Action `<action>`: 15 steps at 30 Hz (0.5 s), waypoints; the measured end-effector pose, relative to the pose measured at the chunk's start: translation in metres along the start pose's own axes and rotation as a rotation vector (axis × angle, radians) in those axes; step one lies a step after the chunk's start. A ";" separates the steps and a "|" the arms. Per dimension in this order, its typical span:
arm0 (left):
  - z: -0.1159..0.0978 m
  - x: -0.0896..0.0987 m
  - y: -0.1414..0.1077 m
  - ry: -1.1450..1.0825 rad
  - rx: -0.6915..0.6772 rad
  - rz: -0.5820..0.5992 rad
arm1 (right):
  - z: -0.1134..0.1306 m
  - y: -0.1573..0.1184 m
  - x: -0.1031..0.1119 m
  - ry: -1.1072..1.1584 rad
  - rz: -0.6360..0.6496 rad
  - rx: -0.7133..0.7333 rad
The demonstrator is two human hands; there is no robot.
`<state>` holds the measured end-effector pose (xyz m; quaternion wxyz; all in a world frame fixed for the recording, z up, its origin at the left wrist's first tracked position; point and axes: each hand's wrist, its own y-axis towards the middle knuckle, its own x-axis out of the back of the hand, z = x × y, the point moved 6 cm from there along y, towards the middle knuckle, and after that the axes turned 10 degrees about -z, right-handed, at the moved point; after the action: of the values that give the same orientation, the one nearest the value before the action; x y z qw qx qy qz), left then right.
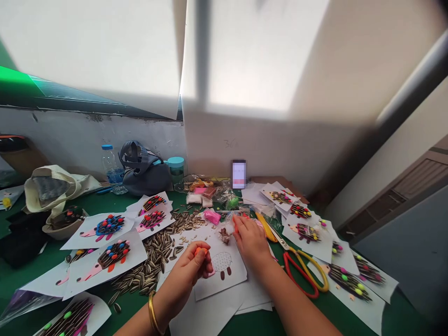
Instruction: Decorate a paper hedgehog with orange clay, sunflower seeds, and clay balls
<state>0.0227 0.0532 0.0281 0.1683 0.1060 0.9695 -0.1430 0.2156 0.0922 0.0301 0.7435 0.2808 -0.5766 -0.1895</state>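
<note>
An indoor craft corner, perhaps in a home or small workshop; which is unclear. A green table (101, 200) stands by a scuffed wall (70, 133). Animal pictures (110, 226) made with seeds lie left and right, with loose sunflower seeds (154, 254) and scissors (301, 270) between. Along the far side are a water bottle (114, 170), a handbag (145, 175) and large hanging pale sheets (245, 70).

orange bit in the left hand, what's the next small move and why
Probably press the orange bit onto the drawn body: the left hand holds it close by, and the body shows only outlines while its brown feet are in place.
</note>
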 end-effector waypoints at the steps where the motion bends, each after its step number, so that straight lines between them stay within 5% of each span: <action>1: 0.001 -0.001 0.000 0.018 0.010 0.010 | 0.000 0.000 -0.001 -0.024 0.005 -0.007; 9: -0.001 -0.004 -0.005 0.055 -0.015 0.016 | 0.012 -0.002 0.018 0.055 -0.074 0.005; 15: 0.012 -0.017 -0.012 -0.013 0.080 0.091 | 0.070 -0.014 0.053 0.405 -0.149 0.252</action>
<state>0.0388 0.0350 0.0260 0.1764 0.1554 0.9562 -0.1745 0.1627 0.0351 0.0734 0.7868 0.4453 -0.4129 -0.1101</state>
